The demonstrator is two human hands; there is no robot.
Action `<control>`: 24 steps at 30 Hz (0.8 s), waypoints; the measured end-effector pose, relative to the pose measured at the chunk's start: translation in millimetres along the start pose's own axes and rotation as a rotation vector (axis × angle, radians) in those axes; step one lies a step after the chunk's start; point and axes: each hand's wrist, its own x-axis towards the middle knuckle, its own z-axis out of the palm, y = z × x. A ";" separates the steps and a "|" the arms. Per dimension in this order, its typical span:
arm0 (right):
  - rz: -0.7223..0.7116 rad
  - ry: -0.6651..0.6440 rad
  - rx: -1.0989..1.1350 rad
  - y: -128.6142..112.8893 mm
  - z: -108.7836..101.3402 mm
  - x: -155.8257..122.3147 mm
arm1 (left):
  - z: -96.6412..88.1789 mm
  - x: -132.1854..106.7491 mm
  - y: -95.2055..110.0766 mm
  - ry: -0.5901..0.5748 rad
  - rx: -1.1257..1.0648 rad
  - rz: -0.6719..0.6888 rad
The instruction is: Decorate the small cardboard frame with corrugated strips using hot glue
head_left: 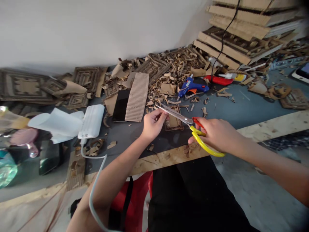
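Observation:
My right hand (218, 132) is closed round the yellow handles of a pair of scissors (190, 126), whose blades point left, open a little. My left hand (152, 123) pinches a small thin piece at the blade tips; I cannot make out what it is. Just beyond the blades a small square cardboard piece (174, 122) with a framed pattern lies flat on the dark table (243, 111). Both hands hover above the table's wooden front edge (169, 156).
A corrugated cardboard strip (138, 96) and a heap of cardboard scraps (169, 67) lie behind. A blue glue gun (191, 86), a red tool (218, 80) and stacked cardboard frames (241, 35) sit at the right. A white power bank (92, 121) with cable lies left.

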 end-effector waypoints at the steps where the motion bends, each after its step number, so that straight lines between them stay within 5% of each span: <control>1: 0.002 0.004 -0.010 -0.1 0.1 1.1 | -0.2 0.4 -0.2 0.001 0.002 0.003; 7: 0.009 0.046 0.033 7.8 -0.7 4.5 | 1.5 2.1 -4.4 -0.005 -0.037 0.013; 10: 0.122 0.156 0.063 27.3 -5.0 -0.6 | 2.6 3.6 -10.5 0.054 -0.051 0.021; 15: 0.486 0.330 -0.135 77.2 -19.2 -10.5 | -1.3 11.3 -29.8 0.244 -0.058 0.104; 19: 0.766 0.265 -0.201 124.8 -22.9 -7.4 | -5.7 18.0 -42.4 0.349 -0.100 0.134; 21: 0.832 0.246 -0.217 155.7 -18.0 -4.5 | -5.6 19.9 -44.3 0.381 -0.146 0.114; 24: 0.704 0.340 -0.098 200.4 -6.4 -6.8 | -3.6 20.8 -42.9 0.381 -0.186 0.082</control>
